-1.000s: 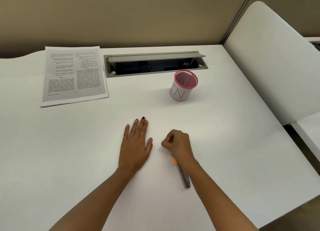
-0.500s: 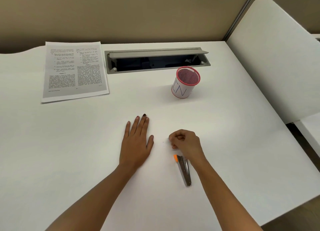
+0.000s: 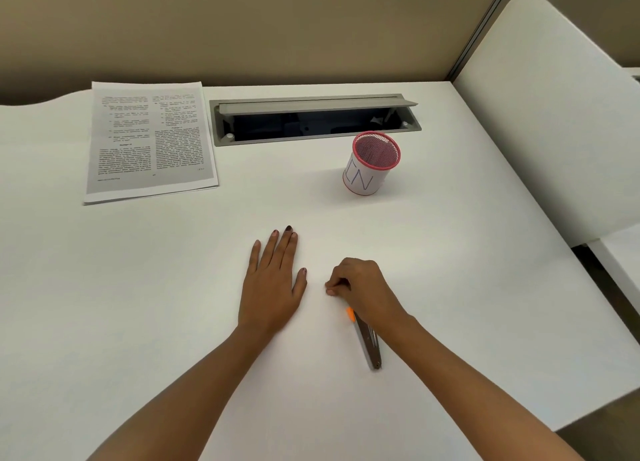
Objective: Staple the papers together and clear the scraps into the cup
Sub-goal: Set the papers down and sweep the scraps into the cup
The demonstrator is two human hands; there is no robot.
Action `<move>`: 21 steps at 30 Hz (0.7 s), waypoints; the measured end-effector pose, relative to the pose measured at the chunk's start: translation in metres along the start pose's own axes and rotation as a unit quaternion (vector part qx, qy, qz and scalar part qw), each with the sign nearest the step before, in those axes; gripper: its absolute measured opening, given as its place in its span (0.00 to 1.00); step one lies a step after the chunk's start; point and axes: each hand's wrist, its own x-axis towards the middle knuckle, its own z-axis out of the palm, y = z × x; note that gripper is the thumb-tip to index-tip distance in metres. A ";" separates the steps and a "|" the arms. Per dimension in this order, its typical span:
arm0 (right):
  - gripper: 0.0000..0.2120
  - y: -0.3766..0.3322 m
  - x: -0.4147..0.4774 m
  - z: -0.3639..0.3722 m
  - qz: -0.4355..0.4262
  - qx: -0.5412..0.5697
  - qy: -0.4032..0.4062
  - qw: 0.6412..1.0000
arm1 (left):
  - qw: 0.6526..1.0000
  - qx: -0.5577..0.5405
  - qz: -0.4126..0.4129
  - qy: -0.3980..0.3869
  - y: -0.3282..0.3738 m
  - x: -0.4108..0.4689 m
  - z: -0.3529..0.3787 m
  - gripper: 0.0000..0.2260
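Observation:
My left hand [image 3: 273,287] lies flat on the white desk [image 3: 138,304], fingers straight and together. Just to its right, my right hand [image 3: 360,284] is curled, with fingertips and thumb pressed together on the desk surface. Anything pinched there is too small to see. A grey stapler [image 3: 369,344] with an orange tip lies on the desk, partly under my right wrist. The printed papers [image 3: 149,138] sit stacked at the back left. A pink mesh cup [image 3: 370,164] with a white label stands upright at the back right of the middle.
A grey cable tray [image 3: 311,121] with its lid raised is set into the desk behind the cup. A white partition panel [image 3: 554,114] rises along the right edge. The desk's front right corner drops off near my right forearm.
My right hand shifted right off the stapler's tip, then came back left and down, fingertips staying pinched on the desk. The left hand stayed flat in place.

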 end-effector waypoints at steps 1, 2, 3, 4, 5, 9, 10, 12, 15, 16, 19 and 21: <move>0.03 -0.001 0.000 -0.001 0.002 -0.009 -0.006 1.000 | 1.000 0.000 0.000 0.001 0.000 0.000 0.000 0.27; 0.02 -0.002 0.001 -0.002 0.004 -0.018 -0.011 1.000 | 1.000 0.001 0.000 0.002 0.000 0.000 0.000 0.27; 0.02 -0.003 0.000 -0.003 0.010 -0.024 -0.017 1.000 | 1.000 0.002 0.000 0.002 0.000 0.000 0.000 0.27; 0.02 -0.004 0.000 -0.003 0.018 -0.027 -0.022 0.999 | 1.000 0.002 0.000 0.003 0.000 -0.001 0.000 0.27; 0.02 -0.004 0.000 -0.003 0.029 -0.028 -0.028 0.999 | 1.000 0.003 0.001 0.002 0.000 -0.001 0.000 0.27; 0.03 -0.006 -0.001 0.004 0.074 -0.063 -0.041 0.994 | 1.000 0.003 -0.001 0.002 0.001 0.000 0.000 0.27; 0.04 -0.007 -0.001 0.006 0.084 -0.072 -0.043 0.993 | 1.000 0.003 -0.001 0.002 0.000 0.000 0.000 0.27; 0.04 -0.008 -0.002 0.009 0.091 -0.091 -0.045 0.991 | 1.000 0.003 -0.001 0.002 0.000 0.000 0.000 0.27; 0.04 -0.009 0.000 0.009 0.095 -0.096 -0.051 0.990 | 1.000 0.002 -0.001 0.002 0.000 -0.001 0.000 0.27; 0.04 -0.008 0.002 0.007 0.114 -0.067 -0.044 0.990 | 1.000 0.002 -0.001 0.001 0.000 0.000 0.000 0.27; 0.05 0.001 0.005 -0.009 0.230 0.150 0.023 0.961 | 1.000 0.001 -0.001 0.005 0.000 0.000 0.000 0.27; 0.09 0.009 0.003 -0.018 0.284 0.295 0.050 0.911 | 1.000 0.000 0.000 0.004 0.001 0.000 -0.001 0.27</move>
